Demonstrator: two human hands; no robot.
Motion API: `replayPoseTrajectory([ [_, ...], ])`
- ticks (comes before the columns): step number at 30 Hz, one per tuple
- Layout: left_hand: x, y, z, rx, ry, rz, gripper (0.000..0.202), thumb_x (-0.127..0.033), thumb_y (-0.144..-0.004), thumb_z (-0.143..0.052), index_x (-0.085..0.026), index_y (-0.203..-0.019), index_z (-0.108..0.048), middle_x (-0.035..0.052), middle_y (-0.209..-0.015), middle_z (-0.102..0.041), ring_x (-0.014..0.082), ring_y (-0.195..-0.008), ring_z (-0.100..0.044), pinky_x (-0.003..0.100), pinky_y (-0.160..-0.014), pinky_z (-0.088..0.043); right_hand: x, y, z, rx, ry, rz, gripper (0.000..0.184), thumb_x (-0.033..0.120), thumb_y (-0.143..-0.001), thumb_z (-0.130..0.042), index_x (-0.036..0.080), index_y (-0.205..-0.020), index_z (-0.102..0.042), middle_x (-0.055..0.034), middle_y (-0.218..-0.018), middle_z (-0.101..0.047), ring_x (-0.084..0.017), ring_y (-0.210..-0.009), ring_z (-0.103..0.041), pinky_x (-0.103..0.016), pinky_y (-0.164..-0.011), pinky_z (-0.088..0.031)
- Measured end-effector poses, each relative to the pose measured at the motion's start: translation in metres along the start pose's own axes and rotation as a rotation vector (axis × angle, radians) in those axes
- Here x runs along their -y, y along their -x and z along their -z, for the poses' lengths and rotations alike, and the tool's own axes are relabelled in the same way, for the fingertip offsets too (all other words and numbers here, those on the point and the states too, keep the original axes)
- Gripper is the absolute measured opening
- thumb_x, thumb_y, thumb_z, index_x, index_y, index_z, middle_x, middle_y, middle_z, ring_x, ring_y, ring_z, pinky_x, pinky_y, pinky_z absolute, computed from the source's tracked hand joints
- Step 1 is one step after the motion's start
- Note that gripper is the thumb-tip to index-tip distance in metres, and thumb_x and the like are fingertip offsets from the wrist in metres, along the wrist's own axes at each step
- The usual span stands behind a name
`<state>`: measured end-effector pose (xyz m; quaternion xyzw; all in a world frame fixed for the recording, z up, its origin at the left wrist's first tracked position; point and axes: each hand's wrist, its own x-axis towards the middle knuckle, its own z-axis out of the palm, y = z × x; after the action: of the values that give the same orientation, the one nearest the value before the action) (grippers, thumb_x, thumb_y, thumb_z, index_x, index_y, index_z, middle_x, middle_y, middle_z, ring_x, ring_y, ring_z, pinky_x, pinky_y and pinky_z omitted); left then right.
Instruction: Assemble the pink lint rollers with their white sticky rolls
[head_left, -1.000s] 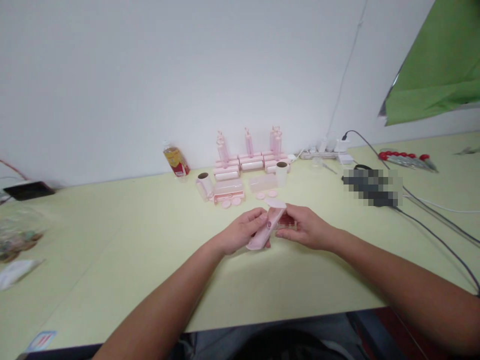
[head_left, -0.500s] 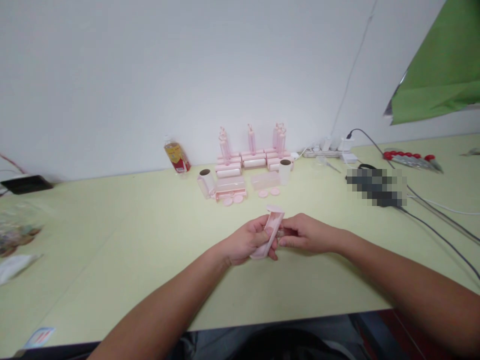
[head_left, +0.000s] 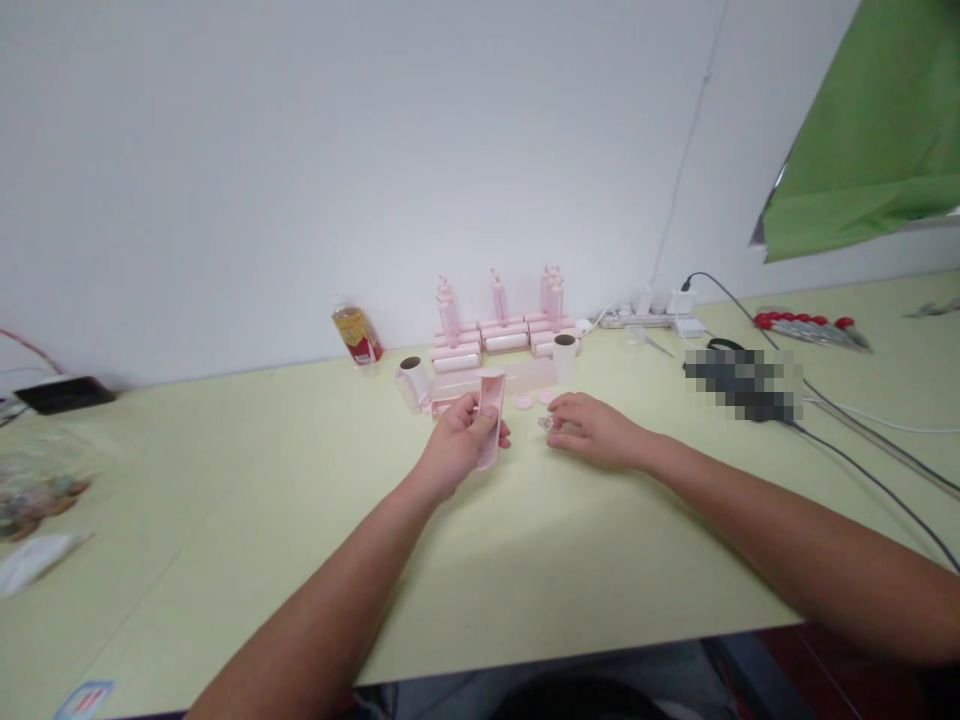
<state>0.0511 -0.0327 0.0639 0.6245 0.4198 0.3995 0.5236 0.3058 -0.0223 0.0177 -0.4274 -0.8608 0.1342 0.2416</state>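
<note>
My left hand [head_left: 452, 448] is closed around a pale pink trough-shaped plastic piece [head_left: 491, 392], its thumb pressed on the hollow inner side. The piece is tilted nearly upright over the table. To its right, apart from it, my right hand [head_left: 598, 432] has its fingers bent around a small clear piece [head_left: 544, 424] at the fingertips; its exact kind is too small to make out. Just beyond the hands lie pink discs [head_left: 523, 402], and another pink trough part [head_left: 442, 407] is partly hidden behind my left hand.
Pink cases [head_left: 455, 358] holding white rolls lie by the wall, with slim pink tubes [head_left: 498, 300] standing on them. Two white rolls [head_left: 564, 352] stand nearer. A yellow-labelled bottle [head_left: 356, 333] is left. Right are a power strip [head_left: 646, 320], cables and red-tipped items [head_left: 810, 325].
My hands have moved apart. The left one carried the pink trough piece left and away from me; the right one drew off it with the small clear piece at its fingertips. The view shifted slightly.
</note>
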Motion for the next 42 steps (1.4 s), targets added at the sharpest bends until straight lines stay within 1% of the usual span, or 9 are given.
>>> replayPoseTrajectory([
  [3, -0.012, -0.021, 0.008, -0.037, -0.365, -0.077, 0.032, -0.05, -0.095, -0.045, -0.018, -0.093, -0.05, 0.0066, -0.083, -0.07, 0.0163, -0.068, -0.067, 0.025, -0.056, -0.048, -0.003, -0.024, -0.006, 0.106, 0.021, 0.099, 0.025, 0.042, -0.092, -0.062, 0.018, -0.094, -0.068, -0.0153, -0.132, -0.06, -0.028, -0.124, -0.052, -0.038, -0.103, -0.038],
  [7, -0.026, -0.056, 0.019, -0.081, -0.663, -0.157, 0.03, -0.045, -0.093, -0.048, -0.017, -0.093, -0.058, 0.0059, -0.078, -0.069, 0.0175, -0.064, -0.064, 0.028, -0.059, -0.047, -0.002, -0.047, -0.013, 0.183, 0.064, 0.109, 0.023, 0.038, -0.094, -0.058, 0.016, -0.093, -0.063, -0.0127, -0.097, -0.067, -0.025, -0.094, -0.058, -0.034, -0.081, -0.044],
  [10, -0.026, -0.081, 0.018, -0.076, -0.879, -0.224, 0.025, -0.037, -0.091, -0.052, -0.016, -0.09, -0.065, 0.0071, -0.082, -0.071, 0.0205, -0.073, -0.064, 0.032, -0.069, -0.048, 0.002, -0.046, -0.016, 0.176, 0.089, 0.1, 0.024, 0.038, -0.096, -0.053, 0.015, -0.098, -0.06, -0.0123, -0.095, -0.065, -0.026, -0.093, -0.056, -0.035, -0.08, -0.043],
  [14, -0.009, -0.109, -0.006, 0.032, -1.145, -0.268, 0.022, -0.03, -0.088, -0.057, -0.014, -0.085, -0.072, 0.0125, -0.09, -0.072, 0.026, -0.087, -0.066, 0.037, -0.081, -0.049, 0.01, -0.031, -0.019, 0.159, 0.122, 0.116, 0.027, 0.036, -0.099, -0.048, 0.013, -0.098, -0.062, -0.0173, -0.112, -0.062, -0.027, -0.099, -0.055, -0.041, -0.094, -0.042],
  [19, 0.015, -0.135, -0.043, 0.111, -1.4, -0.306, 0.021, -0.021, -0.082, -0.064, -0.01, -0.097, -0.073, 0.0189, -0.105, -0.069, 0.0304, -0.105, -0.063, 0.041, -0.092, -0.048, 0.014, -0.021, -0.017, 0.156, 0.149, 0.121, 0.03, 0.036, -0.098, -0.051, 0.01, -0.104, -0.065, -0.0204, -0.117, -0.062, -0.03, -0.109, -0.055, -0.045, -0.101, -0.041],
  [27, 0.028, -0.14, -0.055, 0.195, -1.547, -0.413, 0.028, -0.018, -0.091, -0.049, -0.008, -0.102, -0.073, 0.0204, -0.109, -0.066, 0.0317, -0.11, -0.059, 0.044, -0.092, -0.046, 0.006, -0.022, -0.017, 0.124, 0.143, 0.106, 0.03, 0.038, -0.098, -0.053, 0.01, -0.104, -0.065, -0.0204, -0.117, -0.064, -0.03, -0.111, -0.056, -0.046, -0.104, -0.042],
  [32, 0.012, -0.155, -0.037, 0.273, -1.546, -0.424, 0.034, -0.037, -0.093, -0.051, -0.018, -0.109, -0.073, 0.0119, -0.108, -0.069, 0.0259, -0.103, -0.063, 0.036, -0.088, -0.048, 0.0, -0.025, -0.017, 0.116, 0.158, 0.105, 0.037, 0.038, -0.099, -0.052, 0.009, -0.121, -0.06, -0.0208, -0.132, -0.058, -0.029, -0.122, -0.052, -0.043, -0.109, -0.038],
  [37, -0.004, -0.179, -0.013, 0.194, -1.571, -0.366, 0.047, -0.043, -0.094, -0.048, -0.019, -0.131, -0.064, 0.0157, -0.127, -0.065, 0.0326, -0.121, -0.056, 0.044, -0.101, -0.043, -0.001, -0.034, -0.018, 0.145, 0.204, 0.09, 0.036, 0.041, -0.101, -0.047, 0.01, -0.101, -0.066, -0.0197, -0.108, -0.064, -0.029, -0.103, -0.057, -0.044, -0.1, -0.042],
  [42, 0.0, -0.191, -0.004, 0.272, -1.58, -0.261, 0.054, -0.049, -0.089, -0.057, -0.026, -0.138, -0.06, 0.0133, -0.134, -0.065, 0.0343, -0.124, -0.056, 0.048, -0.104, -0.041, -0.002, -0.043, -0.02, 0.155, 0.219, 0.076, 0.037, 0.042, -0.102, -0.046, 0.011, -0.101, -0.065, -0.0186, -0.107, -0.065, -0.028, -0.104, -0.056, -0.042, -0.098, -0.043],
])
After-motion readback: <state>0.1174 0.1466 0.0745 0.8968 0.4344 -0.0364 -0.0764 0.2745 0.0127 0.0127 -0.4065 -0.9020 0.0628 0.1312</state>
